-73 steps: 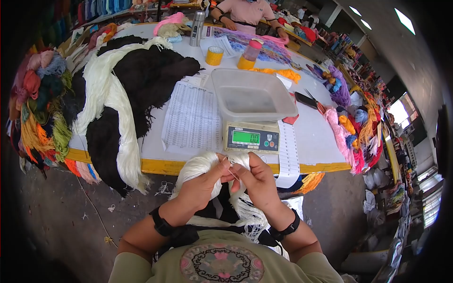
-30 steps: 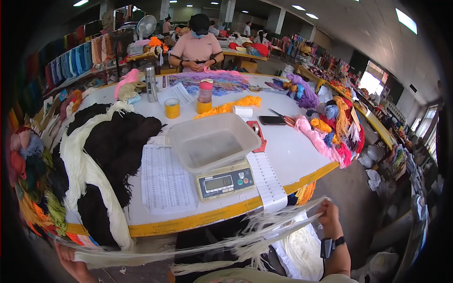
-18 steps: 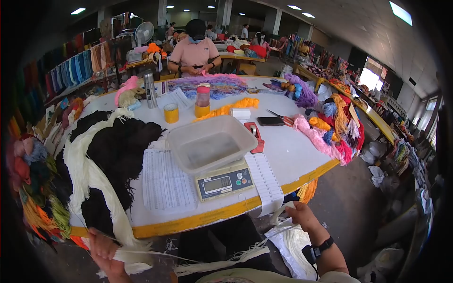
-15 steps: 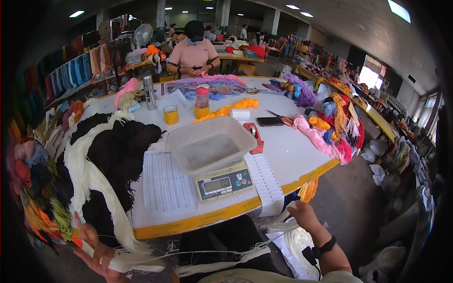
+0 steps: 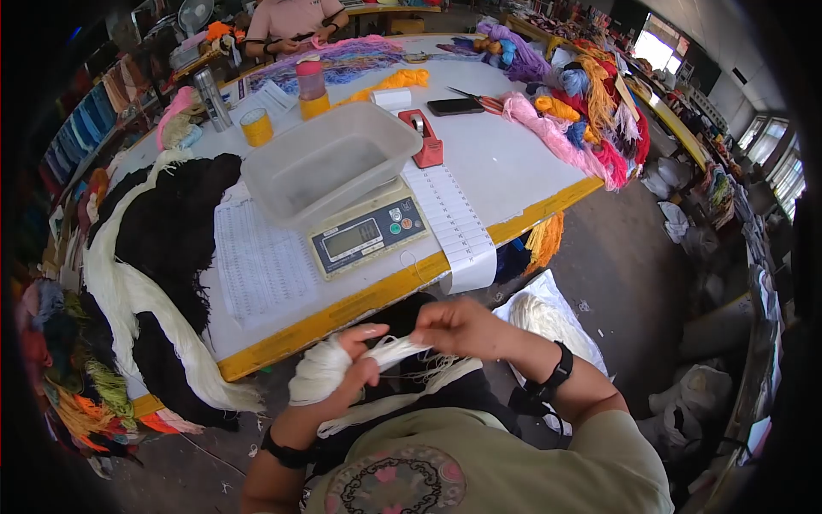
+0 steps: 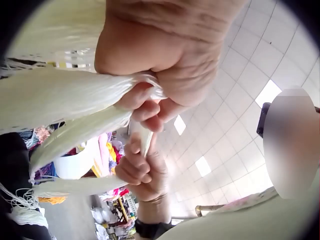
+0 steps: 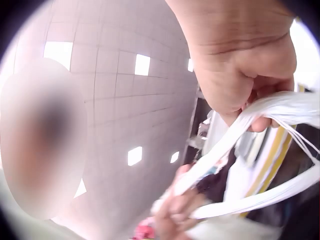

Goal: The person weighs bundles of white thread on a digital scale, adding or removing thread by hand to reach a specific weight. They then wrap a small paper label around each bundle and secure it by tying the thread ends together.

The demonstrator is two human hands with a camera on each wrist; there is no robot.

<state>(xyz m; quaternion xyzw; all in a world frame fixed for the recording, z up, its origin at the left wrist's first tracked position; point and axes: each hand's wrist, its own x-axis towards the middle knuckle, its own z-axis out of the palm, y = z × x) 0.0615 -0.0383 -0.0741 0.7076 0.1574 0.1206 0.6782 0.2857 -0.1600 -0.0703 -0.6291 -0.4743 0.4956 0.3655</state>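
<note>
A skein of white yarn (image 5: 318,373) is stretched between the two hands, close in front of the body and just off the table's near edge. My left hand (image 5: 349,390) holds it, a thick loop hanging over the back of the hand; in the left wrist view the curled fingers (image 6: 146,110) have yarn running through them. My right hand (image 5: 462,328) pinches the narrow end of the skein, which crosses the curled fingertips in the right wrist view. Loose strands (image 5: 428,377) trail below the hands over the lap.
A digital scale (image 5: 368,227) bearing a plastic tub (image 5: 330,158) stands near the table edge. Cream yarn (image 5: 128,287) lies across black yarn (image 5: 184,223) at left. More white yarn lies on a white sheet (image 5: 586,347) at lower right. A person (image 5: 291,21) works across the table.
The hands were spread wide with the yarn stretched low between them, the left briefly opening its fingers; now they have come together in front of the body. The head view has tilted downward.
</note>
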